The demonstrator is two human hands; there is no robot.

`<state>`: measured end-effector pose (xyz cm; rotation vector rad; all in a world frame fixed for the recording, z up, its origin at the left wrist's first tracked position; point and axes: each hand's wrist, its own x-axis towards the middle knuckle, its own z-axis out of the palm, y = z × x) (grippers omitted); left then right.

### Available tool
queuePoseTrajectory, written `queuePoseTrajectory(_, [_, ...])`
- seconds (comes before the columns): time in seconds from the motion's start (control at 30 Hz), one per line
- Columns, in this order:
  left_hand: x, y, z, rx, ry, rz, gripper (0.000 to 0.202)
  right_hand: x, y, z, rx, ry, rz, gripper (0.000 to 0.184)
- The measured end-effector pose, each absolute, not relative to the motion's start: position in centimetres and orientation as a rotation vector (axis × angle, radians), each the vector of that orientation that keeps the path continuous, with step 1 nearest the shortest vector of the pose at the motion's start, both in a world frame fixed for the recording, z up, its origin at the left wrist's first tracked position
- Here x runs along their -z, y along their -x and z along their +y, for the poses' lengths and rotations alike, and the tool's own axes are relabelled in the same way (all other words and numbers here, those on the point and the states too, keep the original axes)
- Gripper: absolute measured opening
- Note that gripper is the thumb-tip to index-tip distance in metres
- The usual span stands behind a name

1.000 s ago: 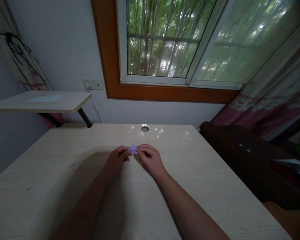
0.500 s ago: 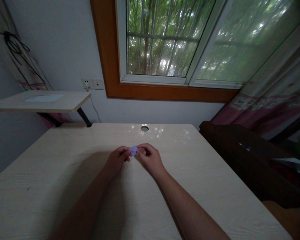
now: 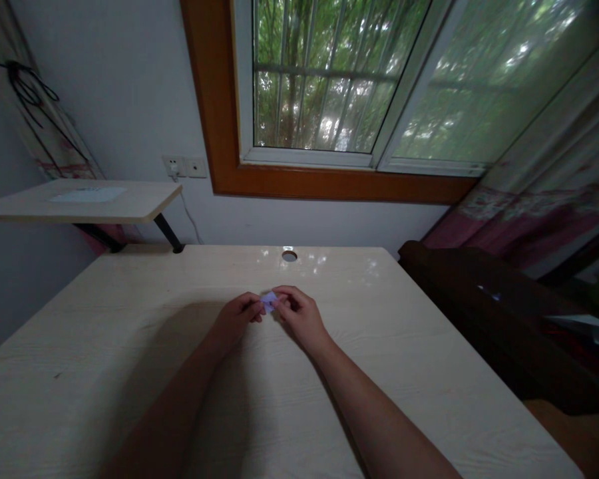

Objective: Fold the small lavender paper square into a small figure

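A small piece of folded purple paper [image 3: 269, 301] is held between my two hands, just above the pale wooden desk [image 3: 379, 346]. My left hand [image 3: 240, 315] pinches its left side between thumb and fingers. On the right side, my right hand [image 3: 298, 307] grips it with thumb and forefinger, the other fingers curled. Fingertips cover both ends of the paper, and its folds are too small to make out clearly.
Beyond my hands a round cable hole [image 3: 289, 256] opens near the desk's back edge. A raised shelf [image 3: 150, 199] on black legs stands at the left, with a pale sheet [image 3: 87, 195] on it. Dark brown furniture [image 3: 479, 299] adjoins on the right.
The purple paper has turned or opened slightly between my fingers and shows a different face. My right fingers have shifted a little on it; both arms stay nearly in place.
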<state>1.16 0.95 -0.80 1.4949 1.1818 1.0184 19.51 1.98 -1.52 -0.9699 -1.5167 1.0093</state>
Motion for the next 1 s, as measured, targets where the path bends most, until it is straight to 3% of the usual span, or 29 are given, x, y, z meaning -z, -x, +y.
queuePoseTrajectory(0.5, [0.84,-1.4,0.77,-0.988,-1.515,1.176,0.021,2.01,-19.36,2.02,-1.056,0.956,-1.453,0.027])
queuePoseTrajectory(0.77, [1.23,-1.4,0.9,-1.013,-1.511,1.183,0.019,1.24,-19.57,2.13,-0.689,0.979,-1.601,0.016])
queuePoseTrajectory(0.87, [1.44,-1.44,1.0,-1.026,-1.531,1.196,0.02,1.27,-19.67,2.19,-0.679,0.981,-1.652,0.007])
queuePoseTrajectory(1.0, [1.35,-1.53,0.87,-1.041,-1.573,1.206,0.02,1.42,-19.66,2.06,-0.723,0.949,-1.75,0.008])
